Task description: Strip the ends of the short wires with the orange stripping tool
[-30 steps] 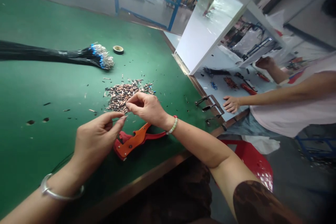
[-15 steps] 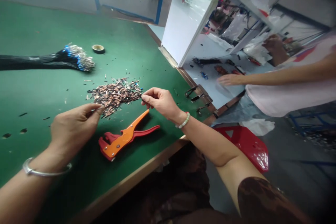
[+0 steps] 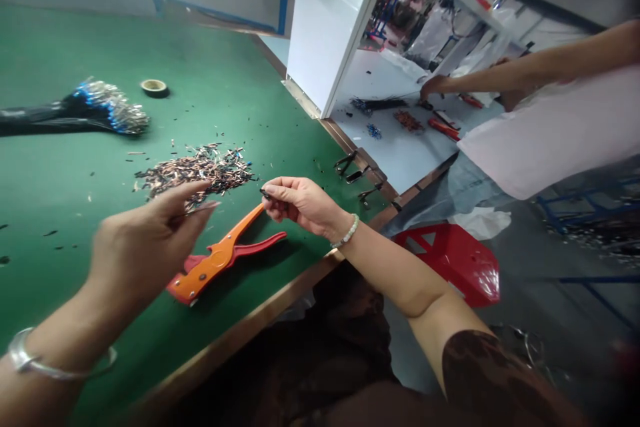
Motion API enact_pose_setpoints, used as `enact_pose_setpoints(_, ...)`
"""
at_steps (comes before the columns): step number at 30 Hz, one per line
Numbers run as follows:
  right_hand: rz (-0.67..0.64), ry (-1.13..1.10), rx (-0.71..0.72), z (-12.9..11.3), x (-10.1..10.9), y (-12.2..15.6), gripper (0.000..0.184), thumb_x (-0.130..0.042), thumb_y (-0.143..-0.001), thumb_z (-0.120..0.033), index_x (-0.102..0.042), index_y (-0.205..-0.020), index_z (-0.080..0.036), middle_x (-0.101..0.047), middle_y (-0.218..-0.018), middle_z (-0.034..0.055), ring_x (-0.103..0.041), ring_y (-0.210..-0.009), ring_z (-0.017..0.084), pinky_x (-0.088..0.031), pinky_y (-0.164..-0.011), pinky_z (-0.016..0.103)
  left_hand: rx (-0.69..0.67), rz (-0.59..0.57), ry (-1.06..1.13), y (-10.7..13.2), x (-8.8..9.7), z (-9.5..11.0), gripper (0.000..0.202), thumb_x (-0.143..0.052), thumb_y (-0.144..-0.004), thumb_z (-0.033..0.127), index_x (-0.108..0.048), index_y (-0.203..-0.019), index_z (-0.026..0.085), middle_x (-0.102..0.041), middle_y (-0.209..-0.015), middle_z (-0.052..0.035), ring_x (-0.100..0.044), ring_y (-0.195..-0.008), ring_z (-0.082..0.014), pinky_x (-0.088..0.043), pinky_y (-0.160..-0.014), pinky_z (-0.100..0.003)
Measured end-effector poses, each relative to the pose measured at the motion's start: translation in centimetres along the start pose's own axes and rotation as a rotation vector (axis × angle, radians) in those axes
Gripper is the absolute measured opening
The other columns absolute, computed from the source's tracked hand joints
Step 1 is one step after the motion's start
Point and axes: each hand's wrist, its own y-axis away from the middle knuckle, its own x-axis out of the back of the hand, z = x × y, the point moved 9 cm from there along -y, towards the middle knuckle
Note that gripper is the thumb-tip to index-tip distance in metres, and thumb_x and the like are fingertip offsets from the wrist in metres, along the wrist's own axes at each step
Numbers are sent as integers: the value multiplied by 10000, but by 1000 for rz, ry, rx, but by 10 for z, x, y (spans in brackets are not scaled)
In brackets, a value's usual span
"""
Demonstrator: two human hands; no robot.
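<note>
My left hand (image 3: 133, 253) hovers in front of a heap of short copper-coloured and black wire scraps (image 3: 200, 170), thumb and forefinger apart, with nothing visible between them. To the right of the heap, my right hand (image 3: 305, 203) is closed in a pinch on a small black piece (image 3: 264, 193), too small to make out further. Between and below the hands lies an orange and red wire stripper (image 3: 220, 257), its jaw end partly behind my left hand. A bundle of black wires (image 3: 45, 119) with blue and silvery ends rests at the left.
A tape roll (image 3: 154, 87) lies on the green table (image 3: 210, 67) behind the heap. Black clips (image 3: 360, 173) sit at the table's right edge. Beyond a white panel (image 3: 330, 27), a co-worker's arm (image 3: 500, 80) reaches over another bench. A red bin (image 3: 460, 263) stands below.
My left thumb and forefinger have parted. My right hand has drawn away from the heap with the small black piece. The view has shifted, and the co-worker's arm has moved farther over their bench.
</note>
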Motion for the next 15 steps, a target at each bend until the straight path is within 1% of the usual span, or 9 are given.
enact_pose_setpoints(2,-59,2,-7,4,-11,4,248,-879,-828,-336,-701,-824,-164,-721,-706,-11,-609,-580,82,-515,-569,208,-111,-38,2,5,-7,27,527,-579,-945,532,-694,-1402,297,-629,-650,39,-470,-540,-116,-344,-601,-252)
enact_pose_setpoints(3,-87,13,-2,4,-17,7,263,-886,-820,-350,-704,-826,-160,-720,-703,-12,-608,-581,80,-510,-569,204,-171,-54,1,7,-10,38,516,-580,-948,510,-683,-1414,314,-634,-649,45,-454,-526,-113,-332,-586,-249)
enact_pose_setpoints(5,-124,40,22,3,-24,11,291,-896,-805,-377,-710,-838,-155,-719,-697,-13,-602,-573,77,-497,-564,201,-275,-37,-20,10,-13,55,435,-562,-965,478,-734,-1332,319,-669,-659,35,-474,-522,-122,-327,-576,-255)
enact_pose_setpoints(7,-126,66,46,1,-25,14,306,-896,-802,-391,-709,-847,-153,-717,-692,-14,-593,-558,78,-485,-555,207,-353,14,-52,12,-12,64,352,-534,-987,463,-801,-1148,300,-726,-699,8,-547,-557,-142,-340,-585,-265)
enact_pose_setpoints(9,-103,91,61,0,-22,14,303,-889,-811,-392,-706,-848,-153,-715,-699,-15,-592,-559,79,-492,-565,216,-403,54,-74,14,-9,69,340,-518,-1005,454,-810,-993,280,-771,-755,-6,-614,-608,-155,-353,-597,-269)
enact_pose_setpoints(11,-72,122,74,0,-17,11,296,-879,-825,-389,-700,-845,-154,-717,-718,-12,-598,-577,80,-502,-585,219,-430,52,-58,17,-6,69,345,-514,-1013,447,-795,-923,268,-794,-796,-4,-644,-641,-152,-376,-616,-263)
enact_pose_setpoints(13,-22,157,113,-2,-10,9,288,-862,-842,-389,-690,-841,-159,-715,-725,-11,-602,-588,81,-497,-585,217,-425,11,-31,18,-4,62,343,-514,-1011,449,-788,-923,263,-798,-818,1,-644,-655,-143,-400,-642,-255)
enact_pose_setpoints(15,35,187,181,-9,0,12,290,-844,-854,-403,-678,-846,-165,-710,-719,-16,-602,-588,80,-487,-570,213,-362,-29,-11,14,-3,47,336,-527,-998,468,-788,-961,259,-789,-821,-2,-624,-655,-139,-407,-651,-256)
